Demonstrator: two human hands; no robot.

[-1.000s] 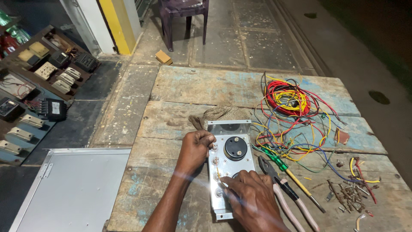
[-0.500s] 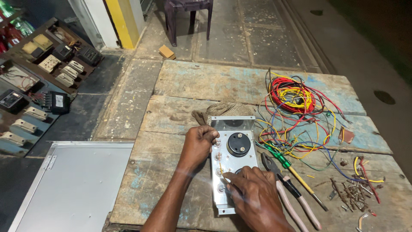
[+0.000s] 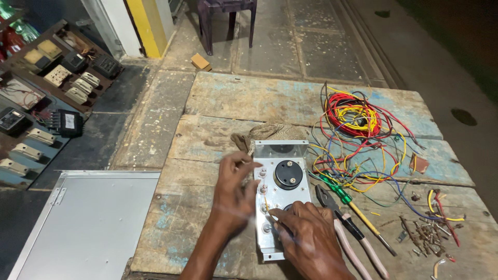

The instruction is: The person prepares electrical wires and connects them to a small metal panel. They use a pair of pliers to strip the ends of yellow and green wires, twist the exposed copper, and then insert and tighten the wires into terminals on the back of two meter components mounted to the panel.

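A shiny metal panel (image 3: pixel 282 194) with a round black gauge (image 3: pixel 288 174) and small terminals lies on a worn wooden table (image 3: pixel 218 129). My left hand (image 3: pixel 233 194) rests on the panel's left edge, fingers curled against it. At the panel's lower end my right hand (image 3: pixel 306 236) covers the plate, with its fingertips pinched near a small yellow wire by a terminal. What the right fingers hold is hidden.
Pink-handled pliers (image 3: pixel 350 236) and a green-handled screwdriver (image 3: pixel 353 207) lie right of the panel. A tangle of coloured wires (image 3: pixel 358 129) sits behind them, screws and wire scraps (image 3: pixel 430 228) at far right. A grey metal sheet (image 3: pixel 88 223) and boards of switches (image 3: pixel 52 88) lie on the floor left.
The view has shifted slightly. Both hands stay on the panel, the left hand's fingers moving a little along its left edge.
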